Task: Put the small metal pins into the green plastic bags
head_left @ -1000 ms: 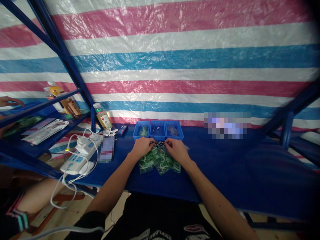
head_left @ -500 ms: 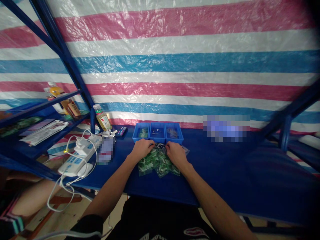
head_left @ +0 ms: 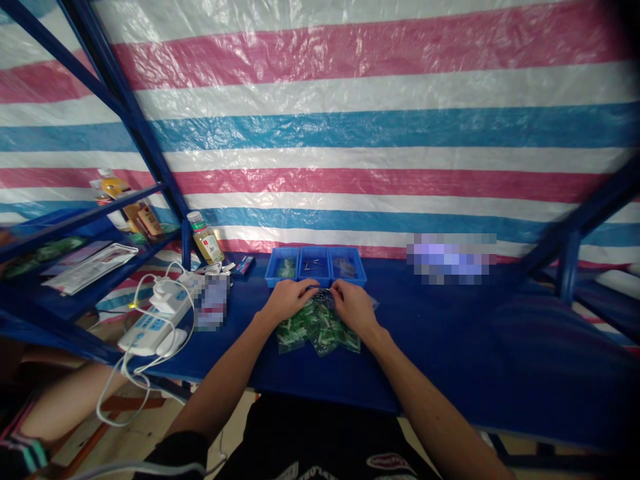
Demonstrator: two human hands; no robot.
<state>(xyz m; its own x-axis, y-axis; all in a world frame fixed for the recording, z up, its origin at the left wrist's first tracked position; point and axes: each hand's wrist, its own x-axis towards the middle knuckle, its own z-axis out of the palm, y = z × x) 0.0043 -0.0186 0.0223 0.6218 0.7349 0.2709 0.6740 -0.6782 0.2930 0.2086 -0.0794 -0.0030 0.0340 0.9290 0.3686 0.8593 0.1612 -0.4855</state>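
Observation:
My left hand [head_left: 291,300] and my right hand [head_left: 351,305] face each other just in front of three joined blue bins. Thumb and fingers are pinched together on each, the tips a short gap apart. What they hold is too small to make out; small dark pieces [head_left: 323,293] show between them. Below and partly under both hands lies a pile of clear plastic bags [head_left: 323,330] with green contents. Green bits fill part of the left bin [head_left: 283,279], a few thin metal pieces lie in the middle bin [head_left: 315,275], and brownish bits sit in the right bin [head_left: 346,279].
On the left of the blue table [head_left: 450,360] are a white power strip [head_left: 145,333] with tangled cables, a drink bottle [head_left: 207,241] and a small dark box [head_left: 245,265]. Blue frame posts stand at both sides. Another person's leg [head_left: 70,403] shows at lower left.
My left hand has shifted slightly right, bringing its fingertips closer to those of my right hand. The right hand has hardly moved. Bags and bins stay in place.

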